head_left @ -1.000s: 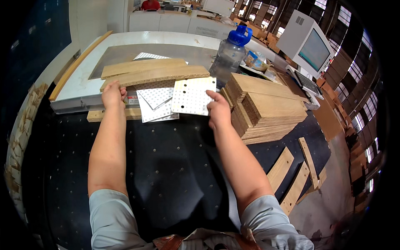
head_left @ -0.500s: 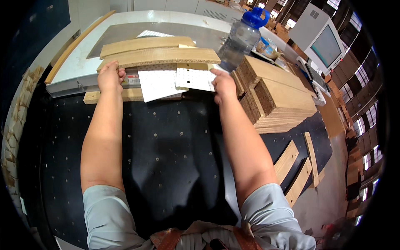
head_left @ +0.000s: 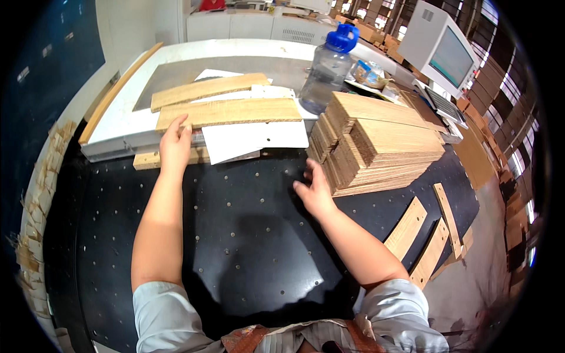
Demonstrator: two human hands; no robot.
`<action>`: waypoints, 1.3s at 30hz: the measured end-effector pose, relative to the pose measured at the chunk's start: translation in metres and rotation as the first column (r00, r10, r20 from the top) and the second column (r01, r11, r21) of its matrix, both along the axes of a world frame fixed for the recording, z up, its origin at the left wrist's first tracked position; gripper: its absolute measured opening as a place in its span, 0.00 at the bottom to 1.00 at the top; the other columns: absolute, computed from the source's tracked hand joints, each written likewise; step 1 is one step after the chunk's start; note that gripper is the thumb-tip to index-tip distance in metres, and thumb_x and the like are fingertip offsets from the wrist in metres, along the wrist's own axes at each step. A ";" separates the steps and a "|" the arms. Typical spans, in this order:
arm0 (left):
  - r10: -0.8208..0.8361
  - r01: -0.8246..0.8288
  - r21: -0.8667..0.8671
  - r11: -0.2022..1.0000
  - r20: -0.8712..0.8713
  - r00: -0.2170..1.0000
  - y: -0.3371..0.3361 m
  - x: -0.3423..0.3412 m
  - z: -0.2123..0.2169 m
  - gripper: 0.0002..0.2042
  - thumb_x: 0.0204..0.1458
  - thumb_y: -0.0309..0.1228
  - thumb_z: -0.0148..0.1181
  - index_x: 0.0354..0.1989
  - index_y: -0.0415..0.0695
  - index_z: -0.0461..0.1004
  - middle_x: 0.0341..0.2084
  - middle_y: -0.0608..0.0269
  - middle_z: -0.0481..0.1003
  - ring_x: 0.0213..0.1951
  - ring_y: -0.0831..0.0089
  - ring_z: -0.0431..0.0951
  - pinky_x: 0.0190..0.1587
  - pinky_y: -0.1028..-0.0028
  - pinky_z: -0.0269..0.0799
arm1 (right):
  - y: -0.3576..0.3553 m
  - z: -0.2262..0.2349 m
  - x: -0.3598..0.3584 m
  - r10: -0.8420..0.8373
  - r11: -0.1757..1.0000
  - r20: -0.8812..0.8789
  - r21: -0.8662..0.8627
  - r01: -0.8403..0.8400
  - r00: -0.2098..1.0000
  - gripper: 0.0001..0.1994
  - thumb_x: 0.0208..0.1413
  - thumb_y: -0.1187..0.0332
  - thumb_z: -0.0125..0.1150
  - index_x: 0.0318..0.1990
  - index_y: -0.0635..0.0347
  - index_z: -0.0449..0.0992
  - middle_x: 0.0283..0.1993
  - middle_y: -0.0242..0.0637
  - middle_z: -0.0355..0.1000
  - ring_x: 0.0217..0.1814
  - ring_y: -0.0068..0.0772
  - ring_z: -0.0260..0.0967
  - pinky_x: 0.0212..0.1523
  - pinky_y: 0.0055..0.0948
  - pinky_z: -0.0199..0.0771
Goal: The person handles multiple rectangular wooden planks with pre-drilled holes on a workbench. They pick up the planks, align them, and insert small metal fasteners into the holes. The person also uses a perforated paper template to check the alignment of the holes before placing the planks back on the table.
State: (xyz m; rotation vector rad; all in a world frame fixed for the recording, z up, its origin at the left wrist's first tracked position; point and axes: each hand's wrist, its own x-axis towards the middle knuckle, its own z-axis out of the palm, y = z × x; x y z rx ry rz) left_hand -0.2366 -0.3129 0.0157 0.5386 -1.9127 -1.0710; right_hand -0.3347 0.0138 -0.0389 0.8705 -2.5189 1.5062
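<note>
A light wood-grain board [head_left: 235, 112] lies across white sheets [head_left: 250, 141] at the front of the white machine table. My left hand [head_left: 175, 144] is at this board's left end, its fingertips against the front edge and the thumb a little apart, not wrapped round it. Another board [head_left: 206, 91] rests just behind. My right hand [head_left: 316, 191] is in the air over the black dotted table [head_left: 235, 235], thumb and fingers apart with nothing between them. Nearest to it is a stack of wood-grain boards [head_left: 388, 141] on the right.
A water bottle with a blue lid [head_left: 326, 73] stands behind the stack. Further right are a monitor [head_left: 444, 53] and keyboard [head_left: 441, 103]. Several drilled wood strips [head_left: 406, 226] lie at the table's right edge. Another drilled strip [head_left: 147, 160] sits below the white table's front.
My right hand has let go of the white sheet and drawn back toward me. The front board has been lowered flatter onto the sheets, and my left hand's grip has loosened. The view has shifted.
</note>
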 end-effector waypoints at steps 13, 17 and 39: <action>-0.721 0.843 0.014 0.537 0.526 0.451 0.175 0.049 0.006 0.05 0.49 0.27 0.60 0.27 0.39 0.76 0.19 0.64 0.72 0.27 0.75 0.73 0.33 0.75 0.69 | 0.296 0.117 0.163 0.230 0.830 0.104 0.499 -0.251 0.968 0.16 0.49 0.73 0.62 0.47 0.63 0.72 0.42 0.44 0.73 0.45 0.44 0.70 0.46 0.35 0.71; -0.617 0.975 -0.129 0.181 0.757 0.215 0.280 0.057 0.016 0.21 0.45 0.36 0.64 0.49 0.45 0.72 0.44 0.55 0.72 0.47 0.58 0.72 0.50 0.66 0.68 | 0.389 0.078 0.218 -0.434 0.886 0.230 -0.066 0.459 0.871 0.11 0.52 0.78 0.57 0.44 0.64 0.73 0.39 0.34 0.72 0.41 0.23 0.70 0.43 0.22 0.70; -0.659 0.963 -0.089 0.256 0.713 0.241 0.595 0.052 -0.036 0.34 0.46 0.33 0.63 0.61 0.35 0.56 0.54 0.41 0.65 0.57 0.50 0.64 0.60 0.63 0.59 | 0.462 -0.040 0.216 0.076 0.446 0.806 -0.554 0.703 0.587 0.13 0.56 0.60 0.59 0.38 0.59 0.67 0.31 0.34 0.69 0.27 0.24 0.69 0.27 0.22 0.74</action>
